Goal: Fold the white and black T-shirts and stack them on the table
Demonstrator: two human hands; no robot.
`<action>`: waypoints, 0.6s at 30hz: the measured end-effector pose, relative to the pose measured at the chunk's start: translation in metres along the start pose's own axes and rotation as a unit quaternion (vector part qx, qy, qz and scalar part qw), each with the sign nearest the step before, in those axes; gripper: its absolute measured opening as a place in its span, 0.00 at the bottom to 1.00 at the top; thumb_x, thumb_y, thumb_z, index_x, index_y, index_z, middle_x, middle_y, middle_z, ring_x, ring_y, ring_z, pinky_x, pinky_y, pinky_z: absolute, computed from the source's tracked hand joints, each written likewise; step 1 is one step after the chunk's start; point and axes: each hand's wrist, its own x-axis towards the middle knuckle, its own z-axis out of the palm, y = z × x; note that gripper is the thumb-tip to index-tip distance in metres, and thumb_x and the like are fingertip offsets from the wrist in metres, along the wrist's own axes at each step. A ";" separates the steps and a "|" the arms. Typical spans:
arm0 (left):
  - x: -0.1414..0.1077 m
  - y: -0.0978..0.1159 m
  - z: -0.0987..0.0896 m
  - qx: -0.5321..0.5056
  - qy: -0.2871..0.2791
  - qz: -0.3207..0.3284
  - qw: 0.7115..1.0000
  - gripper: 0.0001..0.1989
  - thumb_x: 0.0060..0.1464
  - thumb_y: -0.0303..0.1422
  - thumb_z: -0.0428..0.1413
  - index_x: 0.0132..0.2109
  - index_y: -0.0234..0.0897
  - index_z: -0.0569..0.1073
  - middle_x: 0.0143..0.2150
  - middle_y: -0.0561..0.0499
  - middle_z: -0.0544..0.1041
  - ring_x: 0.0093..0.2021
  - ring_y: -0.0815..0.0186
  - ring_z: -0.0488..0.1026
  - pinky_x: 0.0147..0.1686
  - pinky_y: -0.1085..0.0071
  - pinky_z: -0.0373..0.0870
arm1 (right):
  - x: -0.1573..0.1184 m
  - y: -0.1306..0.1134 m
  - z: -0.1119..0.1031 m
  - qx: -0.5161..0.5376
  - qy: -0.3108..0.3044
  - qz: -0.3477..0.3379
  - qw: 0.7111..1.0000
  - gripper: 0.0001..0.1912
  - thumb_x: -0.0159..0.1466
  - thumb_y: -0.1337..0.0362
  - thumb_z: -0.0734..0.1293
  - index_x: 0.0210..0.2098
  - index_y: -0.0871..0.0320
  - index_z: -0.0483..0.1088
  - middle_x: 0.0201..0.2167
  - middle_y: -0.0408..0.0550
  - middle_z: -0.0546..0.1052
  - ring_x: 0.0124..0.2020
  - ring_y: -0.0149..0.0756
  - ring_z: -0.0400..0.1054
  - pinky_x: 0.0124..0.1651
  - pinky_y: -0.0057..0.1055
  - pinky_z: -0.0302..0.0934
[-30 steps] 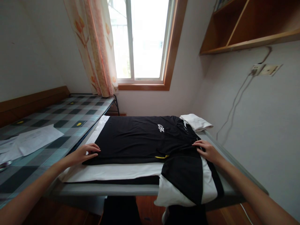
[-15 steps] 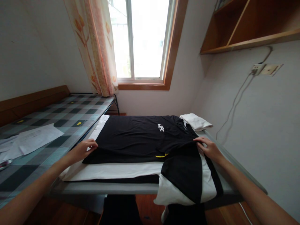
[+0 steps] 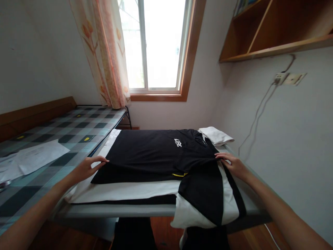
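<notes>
A black T-shirt (image 3: 145, 149) with white lettering and a small yellow tag lies sideways, its collar to the right. Under it, white cloth (image 3: 125, 190) and more black fabric show along the near side. My left hand (image 3: 90, 167) pinches the shirt's hem at the left. At the shoulder end, my right hand (image 3: 231, 163) pinches the fabric between thumb and fingers. The black and white sleeves hang over the near edge of the grey table (image 3: 119, 210).
A folded white cloth (image 3: 215, 135) lies at the table's far right corner. On the left stands a bed (image 3: 96, 123) with a checked cover and papers (image 3: 41, 156). A wooden shelf (image 3: 260, 48) hangs on the right wall above a socket with cables.
The view has shifted slightly. My left hand's fingers are a little straighter, still pinching the hem; the shirt and my right hand look nearly the same.
</notes>
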 end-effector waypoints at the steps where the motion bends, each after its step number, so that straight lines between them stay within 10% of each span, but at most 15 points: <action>1: 0.001 -0.001 0.000 0.003 0.000 -0.002 1.000 0.23 0.54 0.53 0.51 0.41 0.39 0.77 0.39 0.49 0.81 0.39 0.59 0.77 0.41 0.69 0.72 | -0.002 0.001 -0.001 -0.002 0.003 0.008 1.000 0.14 0.61 0.54 0.61 0.37 0.54 0.75 0.43 0.52 0.79 0.46 0.46 0.72 0.54 0.45 0.64; 11: -0.020 -0.017 -0.033 -0.108 -0.022 -0.093 0.990 0.22 0.50 0.54 0.54 0.37 0.40 0.76 0.35 0.50 0.80 0.38 0.58 0.76 0.39 0.66 0.74 | -0.024 -0.024 -0.024 -0.026 -0.090 0.036 0.995 0.18 0.61 0.49 0.61 0.38 0.53 0.76 0.38 0.51 0.80 0.41 0.46 0.74 0.47 0.40 0.68; 18: -0.034 -0.040 -0.051 -0.118 0.067 -0.157 0.978 0.18 0.53 0.50 0.52 0.37 0.41 0.73 0.34 0.54 0.79 0.37 0.61 0.75 0.38 0.66 0.74 | -0.024 -0.055 -0.028 0.003 -0.150 0.062 0.987 0.22 0.61 0.44 0.61 0.41 0.53 0.76 0.36 0.49 0.80 0.37 0.43 0.73 0.41 0.35 0.68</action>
